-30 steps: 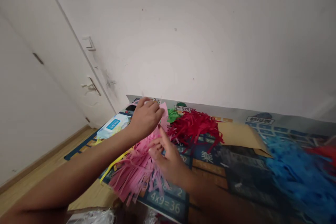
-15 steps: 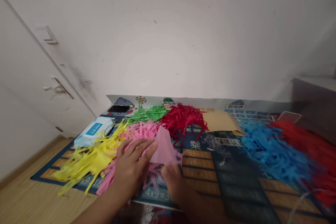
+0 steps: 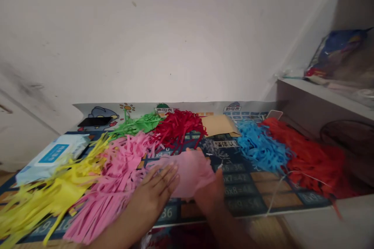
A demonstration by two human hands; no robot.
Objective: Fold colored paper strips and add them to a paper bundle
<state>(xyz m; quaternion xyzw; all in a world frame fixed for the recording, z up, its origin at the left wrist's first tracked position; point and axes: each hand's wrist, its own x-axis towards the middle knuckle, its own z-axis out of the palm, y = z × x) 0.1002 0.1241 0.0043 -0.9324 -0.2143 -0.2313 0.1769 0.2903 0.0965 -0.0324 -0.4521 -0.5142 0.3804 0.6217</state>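
A pale pink sheet of thin paper [image 3: 188,173] lies spread between my two hands, near the front of the printed mat. My left hand [image 3: 160,186] rests on the sheet's left part, fingers stretched out flat. At the lower right edge of the sheet, my right hand [image 3: 209,194] is blurred and seems to grip it; part of its fingers is hidden by the paper. Left of the sheet is a heap of pink paper strips [image 3: 117,171], with yellow strips [image 3: 55,186] beside it. Red strips [image 3: 179,128] and green strips [image 3: 137,124] lie behind.
On the mat's [image 3: 233,190] right side are blue strips [image 3: 261,144] and orange-red strips [image 3: 309,155]. A tan envelope [image 3: 220,125] lies at the back. Leftward are a wipes packet [image 3: 52,157] and a black phone [image 3: 95,121]. A shelf unit [image 3: 324,105] borders the right.
The view has swung right, bringing in the shelf. The pink sheet, folded and standing up before, is now spread wider and clear of the pink strips. My hands have moved right across the mat.
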